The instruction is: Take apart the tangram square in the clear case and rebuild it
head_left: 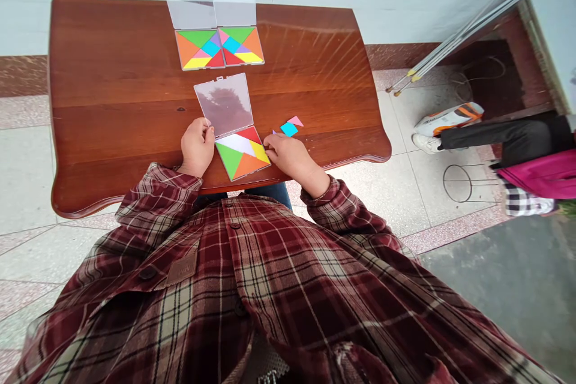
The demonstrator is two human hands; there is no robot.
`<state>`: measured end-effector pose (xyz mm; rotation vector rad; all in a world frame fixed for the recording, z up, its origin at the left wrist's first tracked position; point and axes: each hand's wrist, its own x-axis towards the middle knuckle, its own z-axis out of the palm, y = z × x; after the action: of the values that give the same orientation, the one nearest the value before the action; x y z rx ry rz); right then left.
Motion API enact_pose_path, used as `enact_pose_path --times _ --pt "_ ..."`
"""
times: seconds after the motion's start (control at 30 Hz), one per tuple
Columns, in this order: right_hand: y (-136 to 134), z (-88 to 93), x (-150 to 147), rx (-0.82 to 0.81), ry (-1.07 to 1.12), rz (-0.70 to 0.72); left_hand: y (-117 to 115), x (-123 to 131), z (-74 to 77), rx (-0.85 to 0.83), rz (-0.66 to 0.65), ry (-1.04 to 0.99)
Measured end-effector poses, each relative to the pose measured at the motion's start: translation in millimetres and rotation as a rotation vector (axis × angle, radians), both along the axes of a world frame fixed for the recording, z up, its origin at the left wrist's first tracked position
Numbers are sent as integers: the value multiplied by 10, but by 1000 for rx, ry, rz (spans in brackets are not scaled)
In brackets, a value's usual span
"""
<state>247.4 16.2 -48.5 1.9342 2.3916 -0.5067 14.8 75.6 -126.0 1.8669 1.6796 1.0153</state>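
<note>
An opened tangram case (243, 153) lies near the front edge of the table, its clear lid (225, 105) folded back. Green, orange, yellow and red pieces lie in its tray around a white gap. My left hand (197, 147) is closed at the case's left side, thumb and fingers at the hinge corner. Curled fingers of my right hand (290, 157) rest at the tray's right edge beside the yellow piece (260, 152); what they hold, if anything, is hidden. Just beyond them lie a blue square (288, 129), a pink triangle (296, 121) and a partly covered purple piece (274, 132).
Two filled tangram cases (198, 49) with raised clear lids stand side by side at the back of the wooden table (112, 84), near the wall. On the right are crutches (423, 65), a wire ring stand (457, 183) and another person's leg (477, 135).
</note>
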Motion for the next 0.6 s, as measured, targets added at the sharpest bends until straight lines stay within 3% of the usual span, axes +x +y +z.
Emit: enact_pose_path --times 0.37,0.6 --pt "-22 -90 -129 -37 59 16 4 -5 -6 21 0 -8" --pt "19 -174 9 -38 135 -5 7 -7 -19 14 0 2"
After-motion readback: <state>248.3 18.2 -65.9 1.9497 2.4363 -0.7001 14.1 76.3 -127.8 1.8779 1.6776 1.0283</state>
